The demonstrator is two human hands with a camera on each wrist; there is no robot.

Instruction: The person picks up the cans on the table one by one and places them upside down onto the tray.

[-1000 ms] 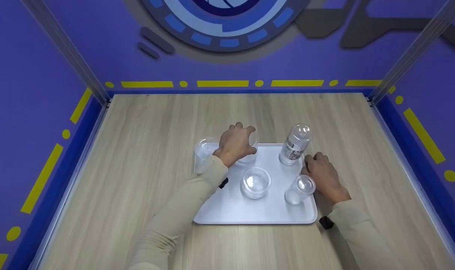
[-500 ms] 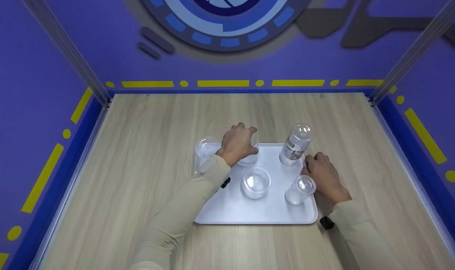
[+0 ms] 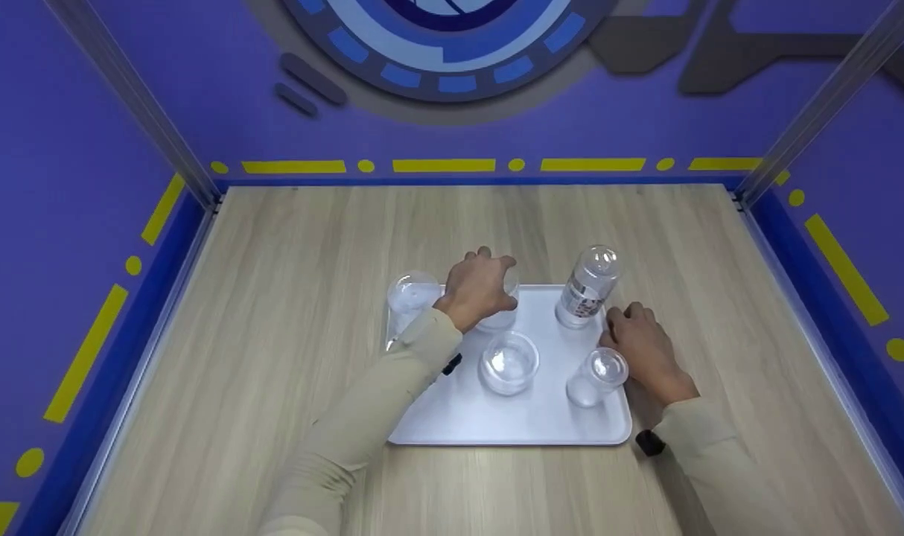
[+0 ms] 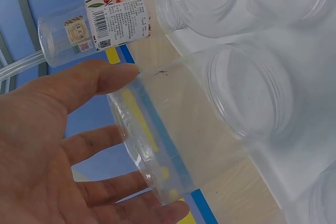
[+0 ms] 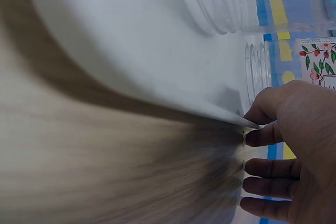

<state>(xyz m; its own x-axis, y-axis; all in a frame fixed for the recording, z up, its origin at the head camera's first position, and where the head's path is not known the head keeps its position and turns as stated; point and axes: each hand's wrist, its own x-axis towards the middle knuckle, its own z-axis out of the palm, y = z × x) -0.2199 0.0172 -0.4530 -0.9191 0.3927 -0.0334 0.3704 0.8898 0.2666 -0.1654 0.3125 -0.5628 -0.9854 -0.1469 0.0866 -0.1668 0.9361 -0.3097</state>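
Observation:
My left hand (image 3: 476,289) grips the base end of a clear plastic jar (image 4: 181,129) at the back of the white tray (image 3: 526,428). In the left wrist view the thumb lies on one side of the jar and the fingers on the other. The jar stands upside down, its threaded mouth on the tray. My right hand (image 3: 642,344) pinches the tray's right rim between thumb and forefinger; its other fingers are below the rim. Near it stand an upside-down clear bottle (image 3: 587,289) with a floral label and a smaller clear bottle (image 3: 596,377).
A wide clear jar (image 3: 508,363) stands mid-tray. Another clear jar (image 3: 412,295) is at the tray's back left, partly behind my left forearm. The tray lies on a wooden table (image 3: 295,298), with purple-blue panels (image 3: 452,138) on three sides.
My left hand has shifted slightly to the right, and the jar it grips has shifted with it. My right hand and the other containers stay in place.

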